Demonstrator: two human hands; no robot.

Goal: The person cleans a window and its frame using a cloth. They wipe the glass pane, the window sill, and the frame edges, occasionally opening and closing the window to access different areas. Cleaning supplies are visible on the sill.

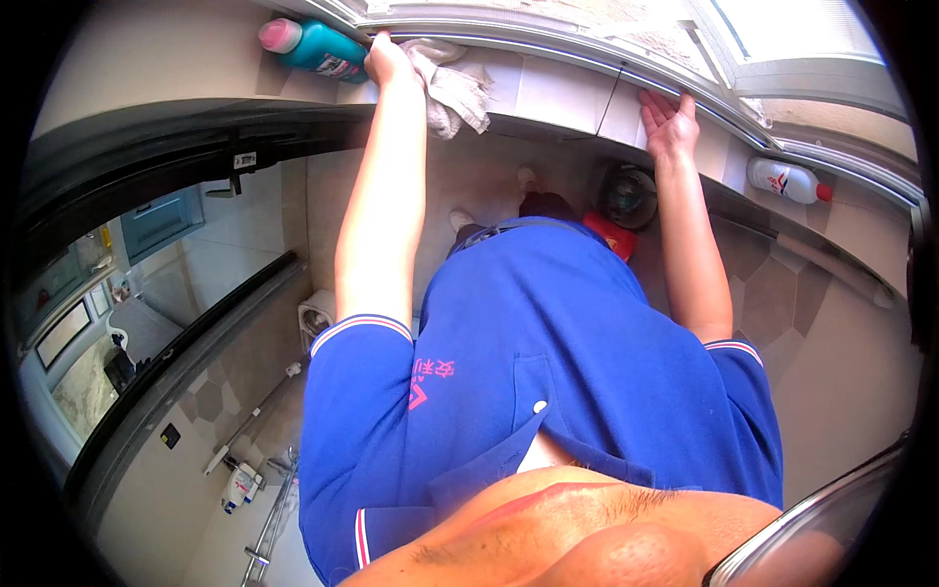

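My left hand point(389, 62) reaches up to the lower window frame point(513, 44), between a teal bottle with a pink cap point(323, 53) and a crumpled light grey cloth point(455, 92) on the tiled sill. A fingertip meets the frame; the other fingers are mostly hidden, and whether they grip anything is unclear. The cloth lies right against the hand. My right hand point(671, 126) is palm up farther right, with its thumb apart and fingertips at the underside of the same frame. No object shows in its palm. A thin dark line crosses the sill between the hands.
A white bottle with a red cap point(785, 181) lies on the sill at right. Below are a dark round object point(629, 194) and a red item point(612, 235). A black-framed opening point(183, 345) stands at left, near a shower rail point(271, 521). An opened window sash point(814, 77) is at upper right.
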